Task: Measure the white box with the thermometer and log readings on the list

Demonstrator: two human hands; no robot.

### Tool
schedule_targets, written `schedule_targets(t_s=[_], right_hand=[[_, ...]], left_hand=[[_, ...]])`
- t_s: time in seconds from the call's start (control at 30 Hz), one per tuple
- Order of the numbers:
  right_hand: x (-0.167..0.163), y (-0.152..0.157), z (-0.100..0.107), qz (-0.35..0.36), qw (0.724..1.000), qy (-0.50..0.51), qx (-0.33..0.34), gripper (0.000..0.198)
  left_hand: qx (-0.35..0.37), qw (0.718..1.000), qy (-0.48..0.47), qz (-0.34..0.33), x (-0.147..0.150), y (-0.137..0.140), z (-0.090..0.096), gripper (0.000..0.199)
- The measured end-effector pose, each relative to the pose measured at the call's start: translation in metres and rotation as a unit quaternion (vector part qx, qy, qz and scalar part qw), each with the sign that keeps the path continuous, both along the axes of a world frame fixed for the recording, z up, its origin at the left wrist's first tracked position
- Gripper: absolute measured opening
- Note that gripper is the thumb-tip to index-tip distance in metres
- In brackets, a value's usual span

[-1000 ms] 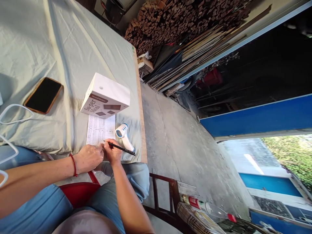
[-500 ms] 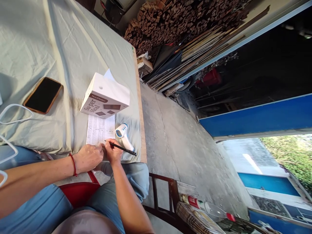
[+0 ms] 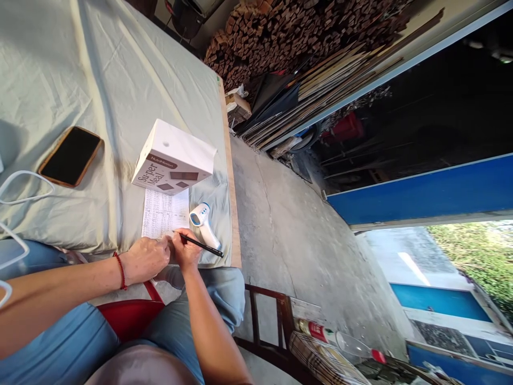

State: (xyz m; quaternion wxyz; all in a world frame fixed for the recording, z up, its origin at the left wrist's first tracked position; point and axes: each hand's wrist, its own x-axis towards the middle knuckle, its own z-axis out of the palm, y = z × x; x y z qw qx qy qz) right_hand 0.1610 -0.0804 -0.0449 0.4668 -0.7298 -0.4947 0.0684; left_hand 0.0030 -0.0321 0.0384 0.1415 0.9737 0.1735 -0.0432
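A black pen (image 3: 202, 246) is pinched in my right hand (image 3: 186, 251), its tip on the lower part of a sheet of paper (image 3: 164, 216) covered in rows of small writing. My left hand (image 3: 146, 259), a red bracelet at its wrist, lies curled on the bottom edge of the sheet, close beside my right fingers; whatever its fingers hold is hidden. Over the top of the sheet stands a white box (image 3: 170, 158) lettered "NutriMotion Super Meal". A white and blue handheld thermometer (image 3: 205, 224) lies just right of the sheet, partly behind the pen.
The table (image 3: 132, 69) has a wrinkled pale cover and a wooden right edge. A phone in a brown case (image 3: 71, 156) lies at left, near a white cable (image 3: 24, 172). A dark wooden chair (image 3: 276, 310) stands right of my legs. Stacked firewood (image 3: 256, 48) is behind.
The white flap that stood up behind the box has dropped out of sight, and the box's right top edge reaches slightly farther right. The pen's rear end has shifted slightly left; my left hand stays put.
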Motion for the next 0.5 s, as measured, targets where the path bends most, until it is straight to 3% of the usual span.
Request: schedule_targets(t_s=[0.2, 0.3, 0.4, 0.5], right_hand=[[0.002, -0.004, -0.001, -0.046, 0.999, -0.018, 0.02, 0.023], [0.001, -0.004, 0.002, -0.057, 0.998, -0.022, 0.029, 0.028], [0.001, 0.004, 0.005, -0.045, 0.999, -0.023, 0.003, 0.033], [0.0, 0.023, 0.007, -0.034, 0.998, -0.042, -0.033, 0.036]], left_hand=[[-0.033, 0.999, 0.009, 0.024, 0.0, 0.015, 0.015, 0.03], [-0.021, 0.986, 0.023, 0.164, -0.012, 0.055, 0.031, 0.039], [0.001, 0.941, 0.052, 0.334, -0.031, 0.104, 0.042, 0.036], [0.009, 0.908, -0.011, 0.419, -0.049, 0.138, 0.039, 0.049]])
